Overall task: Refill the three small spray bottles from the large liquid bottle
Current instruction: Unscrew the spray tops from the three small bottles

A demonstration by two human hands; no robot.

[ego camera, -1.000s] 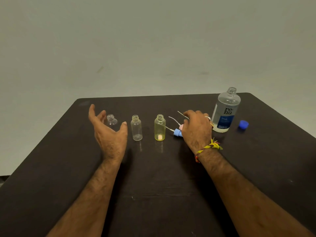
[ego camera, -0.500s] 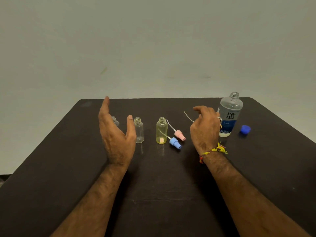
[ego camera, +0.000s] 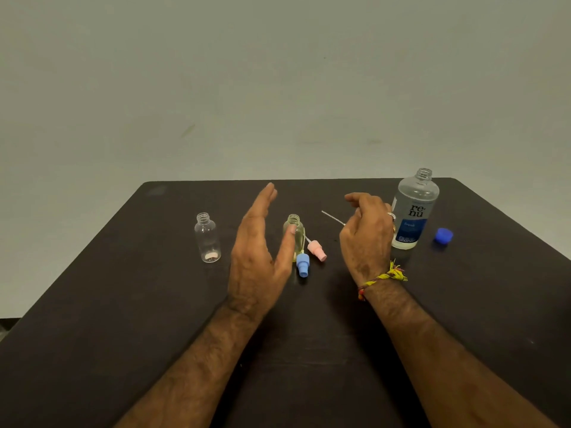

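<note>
Three small open bottles stand in a row on the dark table (ego camera: 123, 304). The clear one (ego camera: 207, 239) is at the left. My left hand (ego camera: 259, 251) hides the middle one. The yellow one (ego camera: 295, 234) shows partly behind my thumb. My left hand is held edge-on with straight fingers and holds nothing. My right hand (ego camera: 367, 233) hovers loosely curled and empty, just left of the large uncapped bottle (ego camera: 414, 211). A blue spray head (ego camera: 302, 264) and a pink spray head (ego camera: 317, 250) lie beside the yellow bottle. A thin white tube (ego camera: 333, 218) runs behind my right hand.
The large bottle's blue cap (ego camera: 444, 235) lies to its right, near the table's right edge. A plain grey wall stands behind the table's far edge.
My left hand has swung right from the leftmost bottle and now covers the middle one. My right hand has lifted off the spray heads and moved toward the large bottle.
</note>
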